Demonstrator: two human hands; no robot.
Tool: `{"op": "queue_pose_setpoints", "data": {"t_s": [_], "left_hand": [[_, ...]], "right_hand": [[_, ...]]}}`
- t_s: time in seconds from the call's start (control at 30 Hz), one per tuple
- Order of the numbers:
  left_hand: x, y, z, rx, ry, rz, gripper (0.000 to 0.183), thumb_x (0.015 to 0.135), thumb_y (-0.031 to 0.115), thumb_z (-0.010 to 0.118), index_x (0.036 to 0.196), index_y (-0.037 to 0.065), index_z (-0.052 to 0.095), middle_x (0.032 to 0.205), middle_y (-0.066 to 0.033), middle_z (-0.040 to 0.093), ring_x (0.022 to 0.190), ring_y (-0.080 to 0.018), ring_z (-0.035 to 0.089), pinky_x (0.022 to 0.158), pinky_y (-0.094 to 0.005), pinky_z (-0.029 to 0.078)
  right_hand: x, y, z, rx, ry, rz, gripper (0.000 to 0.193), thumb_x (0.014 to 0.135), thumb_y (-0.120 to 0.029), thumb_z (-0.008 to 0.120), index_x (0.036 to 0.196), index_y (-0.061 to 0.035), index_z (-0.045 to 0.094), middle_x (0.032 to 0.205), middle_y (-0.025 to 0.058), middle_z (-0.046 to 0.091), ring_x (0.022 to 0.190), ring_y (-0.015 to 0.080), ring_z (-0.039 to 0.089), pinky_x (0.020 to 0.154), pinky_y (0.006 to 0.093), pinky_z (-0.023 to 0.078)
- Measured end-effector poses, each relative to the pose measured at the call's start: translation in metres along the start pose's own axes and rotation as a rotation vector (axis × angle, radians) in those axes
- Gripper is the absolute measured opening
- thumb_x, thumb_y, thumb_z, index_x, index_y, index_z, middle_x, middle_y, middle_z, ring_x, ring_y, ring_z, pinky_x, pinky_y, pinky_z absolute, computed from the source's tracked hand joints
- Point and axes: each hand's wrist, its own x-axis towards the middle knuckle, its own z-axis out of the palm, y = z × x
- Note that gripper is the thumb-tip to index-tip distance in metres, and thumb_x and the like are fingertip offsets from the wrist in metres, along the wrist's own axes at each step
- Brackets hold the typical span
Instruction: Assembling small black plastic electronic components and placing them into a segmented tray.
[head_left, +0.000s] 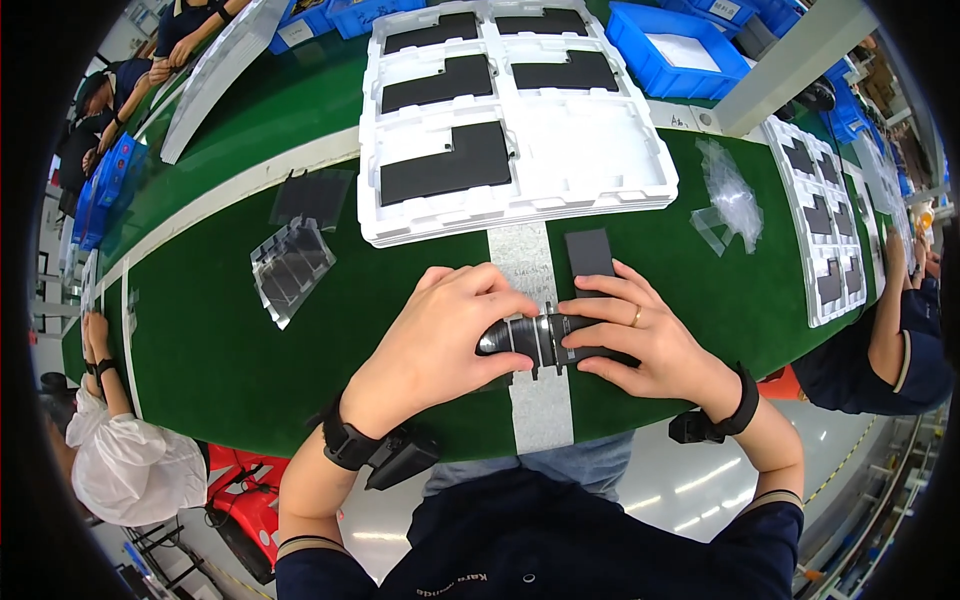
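Note:
In front of me on the green mat lies a black L-shaped flat piece, one arm of it pointing away from me. My left hand grips its glossy left end between thumb and fingers. Clear film strips with small dark tabs cross the piece between my two hands. My right hand, with a ring on one finger, is closed over the right part, fingers on top and thumb at the near edge. Its palm and fingers hide much of that part.
Beyond my hands stands a white moulded tray holding several black L-shaped pieces. Peeled films lie left, crumpled clear film right. A blue bin, a grey post and another tray stand farther right. Other people work on both sides.

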Motion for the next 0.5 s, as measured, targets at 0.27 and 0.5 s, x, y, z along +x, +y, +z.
{"op": "queue_pose_setpoints", "data": {"t_s": [0.27,0.5], "left_hand": [[0.0003,-0.0012,0.0008,-0.003,-0.003,-0.007,0.038,0.061,0.025,0.077,0.095,0.014,0.064,0.084,0.0000,0.053,0.081,-0.0174,0.054,0.082,-0.0313,0.034],[-0.0002,-0.0020,0.0023,-0.005,0.007,-0.001,0.038,0.061,0.025,0.077,0.095,0.014,0.064,0.084,-0.0003,0.053,0.081,-0.0176,0.054,0.082,-0.0313,0.034]], "right_hand": [[0.0006,-0.0004,0.0010,-0.002,0.023,-0.007,0.023,0.069,-0.013,0.071,0.091,-0.0126,0.064,0.110,0.0035,0.058,0.115,0.0272,0.046,0.102,0.0495,0.029],[-0.0002,0.0009,0.0013,-0.001,0.019,-0.020,0.023,0.069,-0.012,0.071,0.090,-0.0128,0.064,0.111,0.0035,0.057,0.115,0.0273,0.046,0.102,0.0495,0.029]]}}
